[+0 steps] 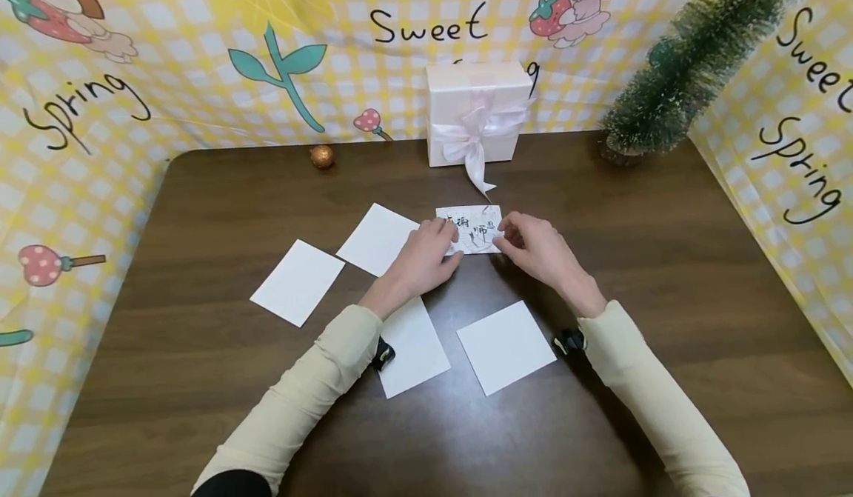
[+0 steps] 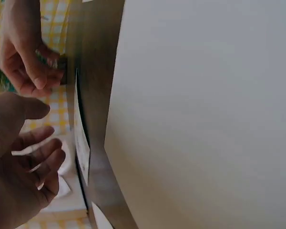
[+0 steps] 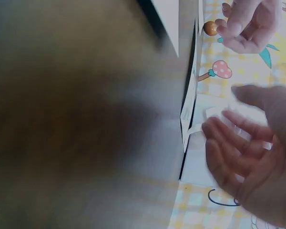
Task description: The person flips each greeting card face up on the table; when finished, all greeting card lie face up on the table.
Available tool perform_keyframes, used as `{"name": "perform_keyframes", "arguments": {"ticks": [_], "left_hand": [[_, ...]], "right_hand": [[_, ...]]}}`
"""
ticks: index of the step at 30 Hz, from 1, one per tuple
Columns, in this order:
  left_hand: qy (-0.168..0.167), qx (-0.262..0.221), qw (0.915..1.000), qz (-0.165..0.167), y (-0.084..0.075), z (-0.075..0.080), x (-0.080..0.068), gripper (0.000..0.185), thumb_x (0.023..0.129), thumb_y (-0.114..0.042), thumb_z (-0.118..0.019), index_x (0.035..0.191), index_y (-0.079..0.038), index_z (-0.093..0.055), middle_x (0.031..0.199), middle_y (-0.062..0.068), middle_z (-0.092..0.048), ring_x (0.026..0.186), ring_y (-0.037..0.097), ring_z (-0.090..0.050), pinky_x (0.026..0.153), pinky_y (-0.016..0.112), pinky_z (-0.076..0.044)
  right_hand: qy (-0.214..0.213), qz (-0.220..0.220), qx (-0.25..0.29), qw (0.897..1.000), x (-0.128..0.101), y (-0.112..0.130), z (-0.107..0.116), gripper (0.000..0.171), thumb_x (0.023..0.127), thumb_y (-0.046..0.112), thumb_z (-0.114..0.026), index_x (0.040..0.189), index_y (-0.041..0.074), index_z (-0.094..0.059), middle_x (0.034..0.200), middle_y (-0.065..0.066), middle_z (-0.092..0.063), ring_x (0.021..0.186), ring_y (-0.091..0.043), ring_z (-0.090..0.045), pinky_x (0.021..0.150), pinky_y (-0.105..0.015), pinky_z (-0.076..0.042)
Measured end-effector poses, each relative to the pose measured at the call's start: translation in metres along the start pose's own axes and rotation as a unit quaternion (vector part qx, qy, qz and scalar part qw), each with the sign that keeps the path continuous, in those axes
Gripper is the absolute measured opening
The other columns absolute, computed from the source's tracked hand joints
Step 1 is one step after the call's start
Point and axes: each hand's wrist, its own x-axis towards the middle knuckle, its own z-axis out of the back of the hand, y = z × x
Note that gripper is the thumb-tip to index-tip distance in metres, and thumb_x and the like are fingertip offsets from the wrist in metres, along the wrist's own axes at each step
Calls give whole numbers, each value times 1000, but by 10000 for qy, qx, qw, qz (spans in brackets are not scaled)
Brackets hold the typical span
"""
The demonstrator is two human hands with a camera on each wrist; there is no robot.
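the printed card [image 1: 470, 229] lies flat near the middle of the worktop [image 1: 666, 275], a little toward the far edge, just in front of the white gift box [image 1: 476, 112] with its ribbon bow. the left hand [image 1: 426, 256] rests its fingertips on the card's left end, fingers loosely bent; the right hand [image 1: 533, 249] touches the right end the same way, and neither seems to have lifted it. judging by this, the card is being set or squared up, while four blank white cards [image 1: 297, 281] lie untouched nearer the front and left. a small copper ball [image 1: 322, 156] sits by the far edge.
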Motion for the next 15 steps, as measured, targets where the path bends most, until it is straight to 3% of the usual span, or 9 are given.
{"name": "perform_keyframes", "arguments": {"ticks": [3, 6, 11, 15], "left_hand": [[148, 478, 9968, -622, -10, 2, -11, 21, 95, -21, -59, 107, -4, -59, 102, 11, -57, 96, 30, -53, 79, 43, -45], [393, 814, 9900, -1084, -22, 4, -24, 22, 96, -22, -58, 111, -6, -60, 108, 9, -58, 100, 27, -53, 81, 42, -44], [653, 1298, 9744, -1714, -36, 2, -47, 27, 98, -24, -56, 118, -7, -61, 118, 7, -59, 108, 24, -52, 83, 39, -43], [736, 1737, 9611, -2019, -44, -1, -66, 29, 98, -26, -56, 120, -9, -61, 121, 5, -60, 112, 23, -53, 84, 37, -44]], "right_hand": [[161, 901, -237, 9955, -9, 1, 1, 22, 93, 18, -67, 107, 2, -64, 102, -12, -66, 94, -26, -63, 84, -42, -51], [487, 1504, -464, 9863, -20, 3, 3, 27, 93, 18, -67, 113, 1, -64, 109, -12, -65, 101, -26, -61, 89, -42, -49], [881, 1962, -735, 9738, -40, 9, 9, 33, 91, 18, -69, 117, -1, -64, 116, -13, -64, 107, -27, -61, 93, -43, -48], [1097, 2171, -971, 9651, -59, 10, 15, 38, 89, 18, -72, 120, -2, -64, 121, -14, -64, 111, -28, -61, 93, -43, -49]]}}
